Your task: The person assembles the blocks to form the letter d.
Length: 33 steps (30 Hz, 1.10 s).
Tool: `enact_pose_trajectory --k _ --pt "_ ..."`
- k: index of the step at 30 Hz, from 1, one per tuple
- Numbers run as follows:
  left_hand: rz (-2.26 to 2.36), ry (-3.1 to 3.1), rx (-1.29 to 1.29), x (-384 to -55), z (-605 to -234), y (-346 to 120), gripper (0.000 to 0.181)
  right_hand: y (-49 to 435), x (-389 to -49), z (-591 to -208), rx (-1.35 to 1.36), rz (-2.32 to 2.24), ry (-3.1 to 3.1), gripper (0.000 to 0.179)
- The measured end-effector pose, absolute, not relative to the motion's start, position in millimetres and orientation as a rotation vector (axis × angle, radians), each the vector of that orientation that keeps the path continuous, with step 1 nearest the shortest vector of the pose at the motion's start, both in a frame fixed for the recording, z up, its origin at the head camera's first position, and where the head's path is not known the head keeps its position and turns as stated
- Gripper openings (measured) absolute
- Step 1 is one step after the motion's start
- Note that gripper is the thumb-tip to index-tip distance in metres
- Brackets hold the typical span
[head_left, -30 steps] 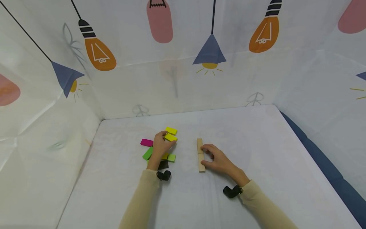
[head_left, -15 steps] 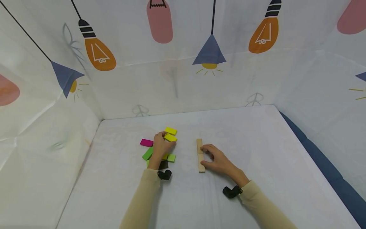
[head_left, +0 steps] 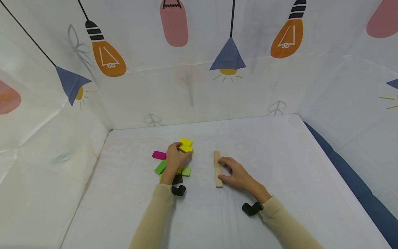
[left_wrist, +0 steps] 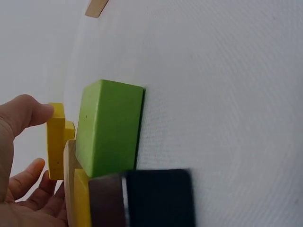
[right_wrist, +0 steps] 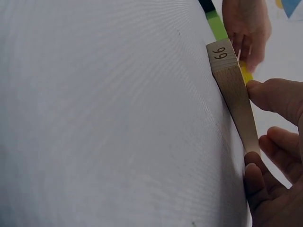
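Note:
My left hand pinches a yellow block by its ends, thumb on one and fingers at the other. Just beyond it lies a second yellow block, partly overlapped by the first. Two plain wooden blocks lie end to end in a line on the white table. Along their right side rests my right hand, thumb at the nearer block and a fingertip at the farther one. In the right wrist view, a wooden block shows a printed number on its end.
Around the left wrist lie a magenta block, a green block, a light green block and a black block. The left wrist view has a green block close beside the hand. A patterned sheet hangs behind the table.
The yellow block in my left hand has shifted slightly toward the far yellow block and now overlaps it in the head view. My right hand and the wooden blocks stay put.

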<state>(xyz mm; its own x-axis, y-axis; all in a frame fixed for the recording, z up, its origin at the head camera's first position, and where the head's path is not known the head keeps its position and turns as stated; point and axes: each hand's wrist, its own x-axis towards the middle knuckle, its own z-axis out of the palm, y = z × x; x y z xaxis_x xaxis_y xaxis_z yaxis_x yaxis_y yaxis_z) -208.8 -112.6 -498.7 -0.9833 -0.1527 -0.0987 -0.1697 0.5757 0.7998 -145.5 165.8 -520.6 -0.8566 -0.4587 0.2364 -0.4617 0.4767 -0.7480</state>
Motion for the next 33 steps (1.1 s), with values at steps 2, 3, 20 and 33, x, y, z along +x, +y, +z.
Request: enact_pose_trajectory --k 2,3,20,33 --pt "1.441 2.79 -0.269 -209.3 -498.8 -111.9 0.066 166.0 -145.6 -520.4 0.842 1.362 -2.698 0.057" --pt "1.449 2.805 -0.26 -209.7 -498.8 -111.2 0.065 166.1 -145.6 -520.2 0.842 1.359 -2.699 0.057" --pt "1.585 2.796 -0.02 -224.5 -485.4 -96.3 0.059 167.7 -145.1 -519.6 0.831 1.344 -2.71 0.055" --pt "1.62 2.679 0.054 -231.1 -484.9 -78.4 0.058 166.8 -144.3 -519.5 0.822 1.355 -2.723 0.056"
